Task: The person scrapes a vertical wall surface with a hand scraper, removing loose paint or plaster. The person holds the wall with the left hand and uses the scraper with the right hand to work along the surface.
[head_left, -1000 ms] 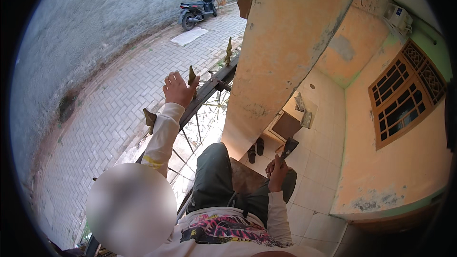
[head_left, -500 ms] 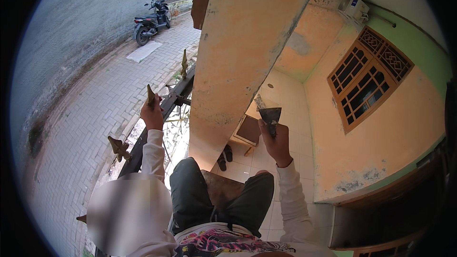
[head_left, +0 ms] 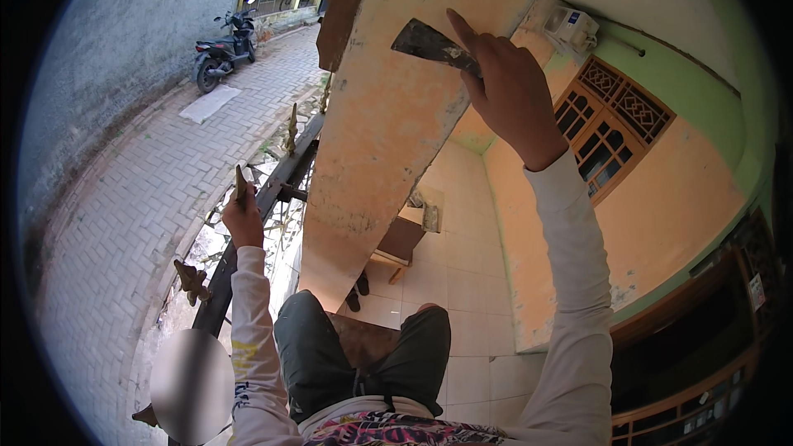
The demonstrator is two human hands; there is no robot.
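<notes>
My right hand (head_left: 519, 99) is raised in front of the peeling orange wall column (head_left: 384, 132), closed around a paint scraper (head_left: 425, 43). The scraper's dark, worn blade points left, and my index finger stretches out above its handle. Whether the blade touches the column cannot be told. Lower on the left, my left hand (head_left: 242, 221) is wrapped round a gold spear-shaped finial (head_left: 240, 182) that stands on the dark metal fence rail (head_left: 216, 291). My fingers hide the finial's lower part.
More gold finials (head_left: 192, 281) stick up along the rail. Beyond it runs a paved lane (head_left: 157, 223) with a parked motorbike (head_left: 225, 54). To the right are a wooden window (head_left: 615, 128) and a white boxed unit (head_left: 572, 26). Sandals (head_left: 357, 293) and a low wooden table (head_left: 400, 244) stand on the tiles.
My right hand has risen up and left with the scraper, from above the tiled floor to the column, and the blade has turned leftward. My left hand keeps its hold on the finial.
</notes>
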